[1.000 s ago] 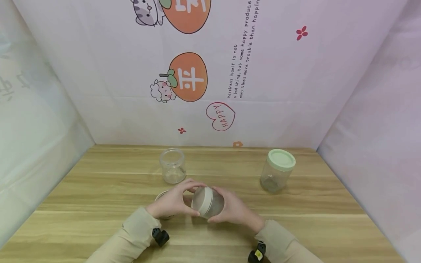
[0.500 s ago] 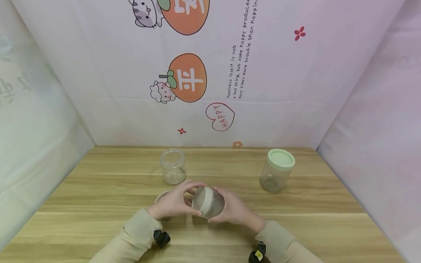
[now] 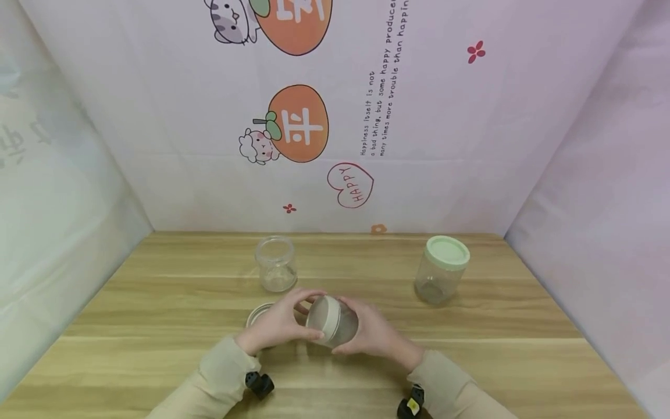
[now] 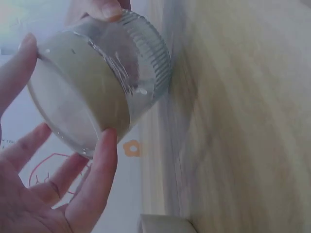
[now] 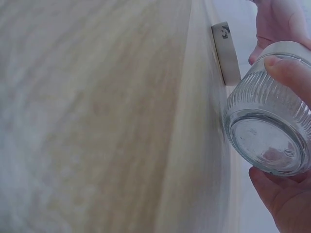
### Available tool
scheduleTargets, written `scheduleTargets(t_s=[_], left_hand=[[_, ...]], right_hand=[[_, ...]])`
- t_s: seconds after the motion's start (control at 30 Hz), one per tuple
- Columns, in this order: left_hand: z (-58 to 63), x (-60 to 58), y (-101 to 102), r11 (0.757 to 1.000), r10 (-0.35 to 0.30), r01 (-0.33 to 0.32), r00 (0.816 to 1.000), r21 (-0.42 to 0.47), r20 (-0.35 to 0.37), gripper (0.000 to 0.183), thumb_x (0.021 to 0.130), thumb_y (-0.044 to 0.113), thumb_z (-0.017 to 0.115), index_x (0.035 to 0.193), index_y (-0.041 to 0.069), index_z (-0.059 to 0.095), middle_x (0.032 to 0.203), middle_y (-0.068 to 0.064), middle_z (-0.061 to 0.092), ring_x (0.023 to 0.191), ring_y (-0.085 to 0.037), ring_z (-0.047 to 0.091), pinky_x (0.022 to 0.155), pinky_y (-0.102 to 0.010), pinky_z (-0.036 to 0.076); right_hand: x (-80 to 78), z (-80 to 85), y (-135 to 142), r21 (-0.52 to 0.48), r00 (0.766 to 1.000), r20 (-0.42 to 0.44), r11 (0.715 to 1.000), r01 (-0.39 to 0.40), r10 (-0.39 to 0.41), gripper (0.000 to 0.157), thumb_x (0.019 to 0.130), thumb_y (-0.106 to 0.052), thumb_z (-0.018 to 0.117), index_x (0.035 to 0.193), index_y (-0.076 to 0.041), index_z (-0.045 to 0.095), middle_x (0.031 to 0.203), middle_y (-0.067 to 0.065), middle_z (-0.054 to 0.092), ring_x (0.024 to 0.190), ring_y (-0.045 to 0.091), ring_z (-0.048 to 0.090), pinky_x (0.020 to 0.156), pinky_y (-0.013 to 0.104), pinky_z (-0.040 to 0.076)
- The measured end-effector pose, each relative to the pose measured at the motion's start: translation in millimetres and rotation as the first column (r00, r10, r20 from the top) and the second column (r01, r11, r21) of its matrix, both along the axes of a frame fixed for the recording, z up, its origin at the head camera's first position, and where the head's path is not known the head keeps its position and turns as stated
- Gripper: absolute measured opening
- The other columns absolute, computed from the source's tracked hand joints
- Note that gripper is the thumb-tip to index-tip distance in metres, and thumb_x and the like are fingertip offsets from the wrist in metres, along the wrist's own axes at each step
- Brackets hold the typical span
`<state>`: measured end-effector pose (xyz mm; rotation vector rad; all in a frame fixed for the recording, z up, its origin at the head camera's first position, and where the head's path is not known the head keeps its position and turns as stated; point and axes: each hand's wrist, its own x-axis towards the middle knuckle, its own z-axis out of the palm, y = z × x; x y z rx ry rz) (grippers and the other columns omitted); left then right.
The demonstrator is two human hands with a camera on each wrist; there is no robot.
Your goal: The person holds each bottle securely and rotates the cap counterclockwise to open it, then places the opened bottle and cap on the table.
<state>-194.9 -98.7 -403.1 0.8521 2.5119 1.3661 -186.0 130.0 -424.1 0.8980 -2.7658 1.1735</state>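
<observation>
A ribbed glass jar (image 3: 346,326) lies tilted between both hands just above the table. Its beige-rimmed lid (image 4: 90,77), with a see-through top, faces left. My left hand (image 3: 274,325) grips that lid's rim, thumb at the near side and fingers round the far side. Around the glass body, near its base, curls my right hand (image 3: 376,330). In the right wrist view the jar's round base (image 5: 267,141) shows, with the right thumb and fingers on opposite sides. Another beige lid (image 5: 226,54) rests on the table, partly hidden beneath the left hand in the head view.
Behind the left hand stands a clear jar without a lid (image 3: 275,265). At the back right is a clear jar with a pale green lid (image 3: 444,270). The wooden table (image 3: 173,291) meets a printed white cloth (image 3: 429,192) at its back and sides.
My left hand has shifted slightly to the right, its thumb sliding a little along the lid's rim. The jar and the right hand have hardly moved.
</observation>
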Motion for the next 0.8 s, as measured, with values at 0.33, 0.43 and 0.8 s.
scheduleTargets(t_s=[0.33, 0.43, 0.8], left_hand=[[-1.2, 2.3, 5.1, 0.999, 0.047, -0.047, 0.999, -0.008, -0.006, 0.067, 0.075, 0.025, 0.080, 0.133, 0.007, 0.051, 0.120, -0.012, 0.057, 0.095, -0.024, 0.058, 0.077, -0.037, 0.055], [-0.7, 2.0, 6.3, 0.998, 0.059, -0.059, 0.998, -0.016, -0.008, 0.066, 0.075, 0.026, 0.079, 0.132, 0.007, 0.051, 0.115, -0.012, 0.058, 0.093, -0.023, 0.058, 0.076, -0.034, 0.054], [0.9, -0.5, 9.3, 0.991, 0.132, -0.131, 0.991, -0.038, 0.023, 0.055, 0.080, 0.034, 0.074, 0.125, 0.010, 0.055, 0.096, -0.008, 0.060, 0.082, -0.016, 0.058, 0.065, -0.029, 0.051]], right_hand=[[1.4, -2.1, 0.0, -0.017, 1.000, 0.013, 1.000, -0.002, 0.002, 0.091, 0.058, -0.029, 0.090, 0.133, 0.001, 0.048, 0.122, 0.009, 0.061, 0.106, 0.020, 0.058, 0.088, 0.035, 0.049], [0.9, -1.7, 0.4, -0.025, 1.000, 0.011, 1.000, -0.006, 0.006, 0.090, 0.059, -0.028, 0.090, 0.133, 0.000, 0.048, 0.122, 0.008, 0.061, 0.106, 0.020, 0.058, 0.087, 0.034, 0.049], [-0.7, 2.4, 0.2, -0.009, 1.000, 0.014, 1.000, -0.006, 0.006, 0.089, 0.060, -0.027, 0.089, 0.133, 0.000, 0.047, 0.122, 0.009, 0.060, 0.108, 0.021, 0.058, 0.088, 0.037, 0.049]])
